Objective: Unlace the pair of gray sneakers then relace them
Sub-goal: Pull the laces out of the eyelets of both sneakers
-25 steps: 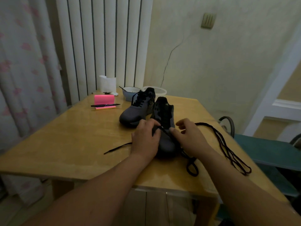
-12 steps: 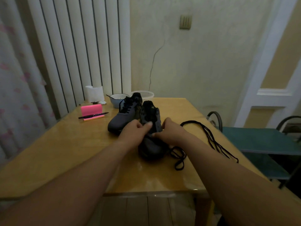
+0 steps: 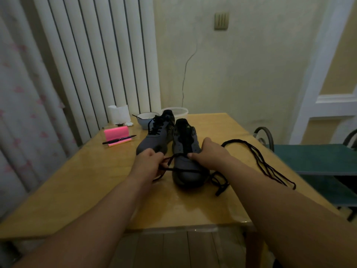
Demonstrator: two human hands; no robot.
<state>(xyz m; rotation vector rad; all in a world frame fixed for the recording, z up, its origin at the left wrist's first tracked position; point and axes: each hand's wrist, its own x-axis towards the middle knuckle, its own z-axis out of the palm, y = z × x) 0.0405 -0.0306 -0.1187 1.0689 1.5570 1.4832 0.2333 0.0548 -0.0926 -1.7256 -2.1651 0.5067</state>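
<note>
Glossy wooden table (image 3: pixel 92 182); matt cloth sneaker (image 3: pixel 185 151); woven lace (image 3: pixel 258 161).

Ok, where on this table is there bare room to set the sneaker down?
Widest bare patch: the left side of the table, between the pink notepad and the near edge. Another: the far right corner beyond the lace. Crowded: bowl and paper roll at the far left, lace loops along the right.
</note>
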